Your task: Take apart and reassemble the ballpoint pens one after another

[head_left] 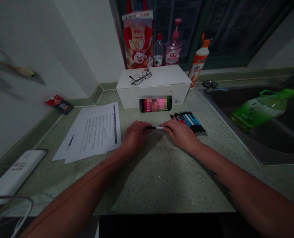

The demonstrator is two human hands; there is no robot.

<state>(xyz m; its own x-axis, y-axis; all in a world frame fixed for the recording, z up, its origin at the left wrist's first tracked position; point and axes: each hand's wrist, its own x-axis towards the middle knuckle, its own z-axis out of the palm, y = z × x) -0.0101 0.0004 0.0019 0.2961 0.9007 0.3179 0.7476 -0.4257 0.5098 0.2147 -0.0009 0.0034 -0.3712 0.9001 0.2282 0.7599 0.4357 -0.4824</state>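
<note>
Between my two hands, just above or on the countertop, is a black and white pen (pixel 155 128), lying crosswise. My left hand (pixel 136 134) pinches its black end, and my right hand (pixel 180 133) pinches its white end. Several pens (pixel 190 123) in red, blue, white and black lie side by side just beyond my right hand, which partly covers some of them. Left of my left hand, printed sheets of paper (pixel 94 132) overlap on the counter.
A white box (pixel 153 81) with eyeglasses (pixel 140 77) on top stands at the back, a phone (pixel 155 103) against its front. The sink (pixel 251 145) at right holds a green jug (pixel 263 107). At left lie a white power strip (pixel 16 172) and cables (pixel 25 211).
</note>
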